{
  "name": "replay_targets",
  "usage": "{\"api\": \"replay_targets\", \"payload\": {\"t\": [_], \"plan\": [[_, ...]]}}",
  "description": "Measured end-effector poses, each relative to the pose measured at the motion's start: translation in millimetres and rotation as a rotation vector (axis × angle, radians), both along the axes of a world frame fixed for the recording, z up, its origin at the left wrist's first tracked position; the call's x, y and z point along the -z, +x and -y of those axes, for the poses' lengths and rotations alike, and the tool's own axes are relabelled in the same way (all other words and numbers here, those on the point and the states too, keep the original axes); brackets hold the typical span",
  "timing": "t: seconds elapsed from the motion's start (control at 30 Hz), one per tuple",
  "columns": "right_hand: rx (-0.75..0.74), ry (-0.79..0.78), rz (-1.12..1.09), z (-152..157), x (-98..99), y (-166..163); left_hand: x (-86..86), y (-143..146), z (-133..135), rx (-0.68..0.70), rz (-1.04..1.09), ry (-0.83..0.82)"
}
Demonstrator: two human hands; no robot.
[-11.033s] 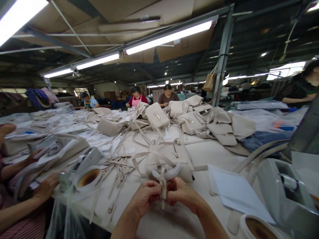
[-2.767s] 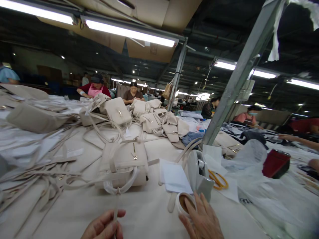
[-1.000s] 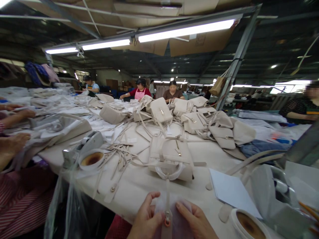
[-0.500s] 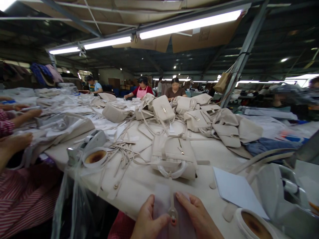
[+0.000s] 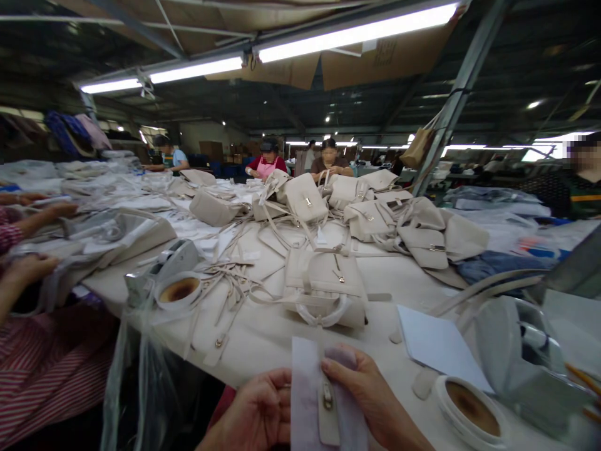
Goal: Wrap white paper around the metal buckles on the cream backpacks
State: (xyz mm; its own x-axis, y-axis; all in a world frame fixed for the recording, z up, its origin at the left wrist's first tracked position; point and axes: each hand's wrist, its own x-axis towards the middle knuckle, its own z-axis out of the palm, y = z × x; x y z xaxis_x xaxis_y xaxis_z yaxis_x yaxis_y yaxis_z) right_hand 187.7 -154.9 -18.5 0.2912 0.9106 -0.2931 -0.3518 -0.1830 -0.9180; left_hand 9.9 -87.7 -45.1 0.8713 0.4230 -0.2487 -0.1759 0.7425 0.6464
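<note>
Cream strap (image 5: 328, 418), wht tissue (image 5: 303, 376), beige bag (image 5: 323, 275)

— What's different at the lower centre?
— The tissue sheet (image 5: 304, 382) now stands taller around the strap end (image 5: 328, 418). The right hand (image 5: 370, 401) curls over its top, and the left hand (image 5: 256, 416) sits lower.

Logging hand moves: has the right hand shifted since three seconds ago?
Yes. The right hand was on the tape roll; now left of it, at the strap.

I see my left grip (image 5: 256, 416) and right grip (image 5: 370, 401) pinching a tissue sheet (image 5: 303, 382) around a beige strap end (image 5: 327, 416) at the near edge of the surface (image 5: 263, 343).
</note>
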Motion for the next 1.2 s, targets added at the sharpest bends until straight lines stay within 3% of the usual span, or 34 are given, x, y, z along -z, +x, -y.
{"api": "replay_targets", "payload": {"t": [0.23, 0.37, 0.57, 0.73, 0.83, 0.97, 1.07, 1.2], "plan": [[0.02, 0.009, 0.058, -3.0, 4.3, -2.9, -3.0, 22.6, 3.3, -0.027, -0.238, 0.173], [-0.005, -0.016, 0.067, -3.9, 5.7, -3.1, 5.0, 37.9, 8.0, -0.082, -0.388, 0.348], [0.026, -0.034, 0.076, 5.6, 3.0, -3.9, 18.6, 45.4, 9.8, -0.197, -0.347, 0.388], [0.02, 0.01, 0.219, 10.8, 9.6, -2.3, 3.7, 43.0, 19.2, -0.223, -0.406, 0.566], [0.012, 0.016, 0.28, 5.2, 12.4, 0.1, -5.6, 40.7, 19.9, -0.154, -0.383, 0.655], [-0.047, 0.071, 0.339, -2.3, 6.1, 3.9, -13.4, 42.7, 9.4, -0.105, -0.349, 0.682], [0.016, 0.104, 0.292, 5.0, 2.1, 6.3, -21.1, 49.9, 2.5, -0.14, -0.337, 0.687], [0.095, 0.15, 0.052, 36.3, 17.2, 2.0, -27.3, 61.9, 8.6, -0.233, -0.338, 0.485]]}}
